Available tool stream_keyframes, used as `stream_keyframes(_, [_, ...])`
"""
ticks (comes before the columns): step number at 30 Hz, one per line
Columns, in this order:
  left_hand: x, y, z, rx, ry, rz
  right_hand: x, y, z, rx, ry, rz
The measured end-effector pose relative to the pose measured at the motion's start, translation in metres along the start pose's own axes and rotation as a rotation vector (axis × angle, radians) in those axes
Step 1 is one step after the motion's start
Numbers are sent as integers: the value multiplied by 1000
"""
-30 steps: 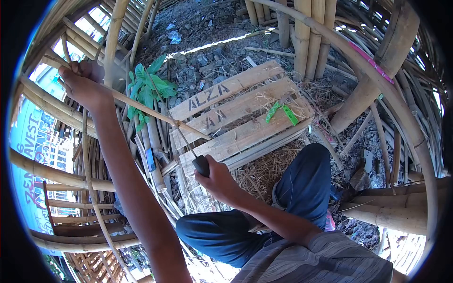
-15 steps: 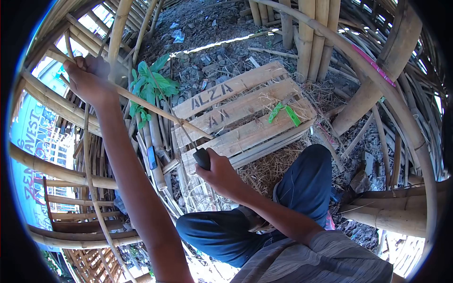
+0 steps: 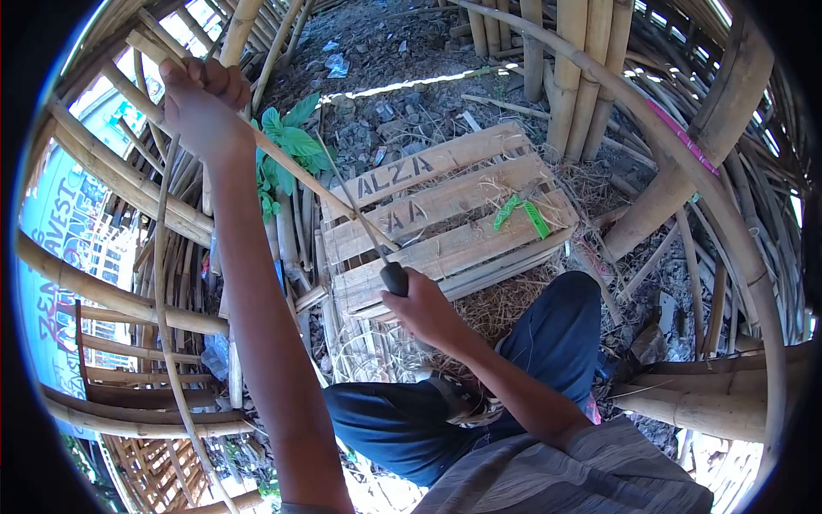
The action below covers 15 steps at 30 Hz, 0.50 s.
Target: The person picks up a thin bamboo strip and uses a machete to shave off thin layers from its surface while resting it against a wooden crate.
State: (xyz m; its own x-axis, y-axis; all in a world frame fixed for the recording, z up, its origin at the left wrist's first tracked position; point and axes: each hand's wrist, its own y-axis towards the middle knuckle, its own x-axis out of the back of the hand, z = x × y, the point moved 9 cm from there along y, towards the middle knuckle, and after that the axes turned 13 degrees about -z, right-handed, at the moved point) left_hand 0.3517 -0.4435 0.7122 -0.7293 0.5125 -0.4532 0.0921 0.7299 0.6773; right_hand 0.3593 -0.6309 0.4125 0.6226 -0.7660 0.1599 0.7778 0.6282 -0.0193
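Observation:
At the upper left my left hand (image 3: 210,107) is wrapped round the end of a long bamboo strip (image 3: 295,171), which slopes down to the right over a slatted wooden crate (image 3: 454,201). My right hand (image 3: 424,313) grips the dark handle of a knife (image 3: 394,277) near the crate's front edge. The thin blade points up and to the left and crosses the strip above the crate's left part. On the crate's right part lies a bright green folded object (image 3: 521,214), with thin bamboo shavings around it.
Bamboo poles (image 3: 575,86) stand behind the crate, and a thick curved pole runs down the right. A green leafy plant (image 3: 295,146) grows left of the crate. A bamboo lattice and a blue banner (image 3: 64,274) are at the left. My bent legs (image 3: 552,330) are in front of the crate.
The view has shifted slightly, so the crate appears further right. My left hand, still on the strip, appears further right and higher. My right hand with the knife also appears further right.

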Motion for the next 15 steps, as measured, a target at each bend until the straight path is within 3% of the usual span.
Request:
stream_keyframes(4, [-7,-8,-3,84,-34,-12,7,4,-11,-24,12,46])
stream_keyframes(6, [-10,-9,-3,78,-39,10,11,-2,4,-204,168,121])
stream_keyframes(12, [-17,-14,0,164,-92,74,7,-4,0,44,94,3])
stream_keyframes(15, [-16,-15,-5,151,-118,126,9,-7,-5,-77,137,44])
